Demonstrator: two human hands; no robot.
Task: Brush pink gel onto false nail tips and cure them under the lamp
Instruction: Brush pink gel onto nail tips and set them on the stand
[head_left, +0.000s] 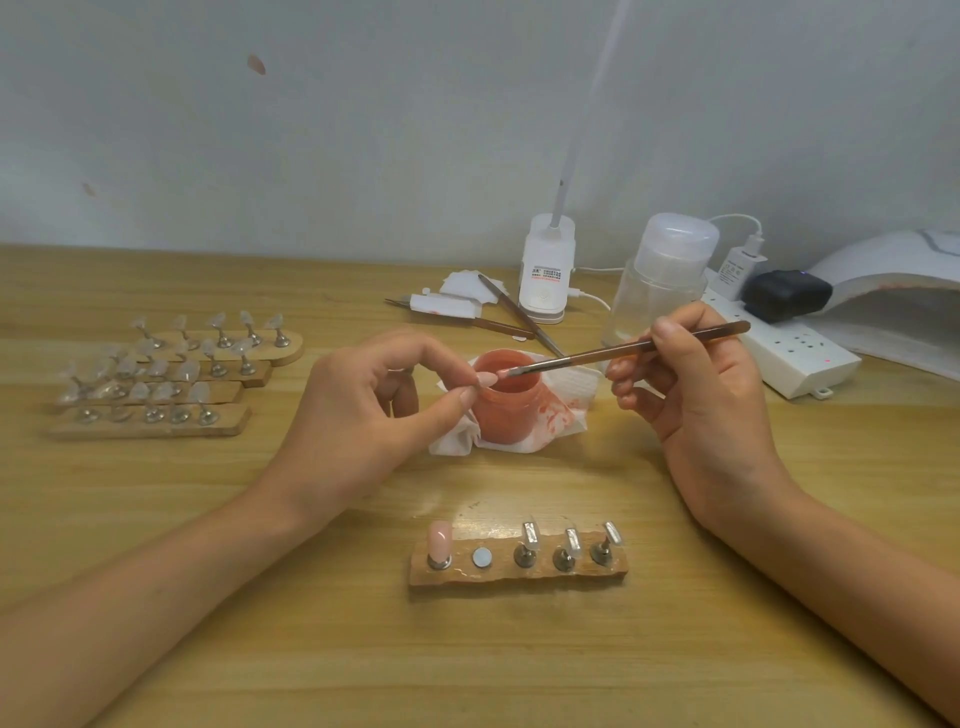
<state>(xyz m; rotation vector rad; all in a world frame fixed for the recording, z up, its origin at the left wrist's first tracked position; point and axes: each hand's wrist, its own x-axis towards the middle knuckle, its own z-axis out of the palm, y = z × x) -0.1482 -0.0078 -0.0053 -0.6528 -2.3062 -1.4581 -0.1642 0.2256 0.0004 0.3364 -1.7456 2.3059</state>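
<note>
Nearest on the counter (311, 649) lies a wooden holder (519, 574) with 5 places. On its left place stands a pink tip (440, 538). The 2nd place shows only a bare round magnet (482, 558). The other 3 places carry metal stands with clear tips (571, 543).

Behind the holder, both hands are raised over the counter. The left hand (358, 415) pinches a nail tip (487, 378) between thumb and index finger, and its other fingers are loosely curled. The right hand (696, 395) grips a brush (623, 349) like a pen. The bristles touch the end of the nail tip, just above the mouth of an open jar (506, 410) of pink gel. The jar stands on a white tissue (556, 395) with pink stains.

To the left lie 4 wooden strips (228, 418), close together, set with unpainted tips (156, 366) on small stands.

Farther back are tweezers (511, 312) and white pads (462, 283). To their right stand a white desk light (545, 270) and, just beside it, a clear bottle (654, 291) with a domed cap. To the right of the bottle lies a power strip (795, 358) with a black plug (784, 293). At the right edge is the lamp (893, 270), its opening facing the counter. Behind all is a pale wall (363, 130).
</note>
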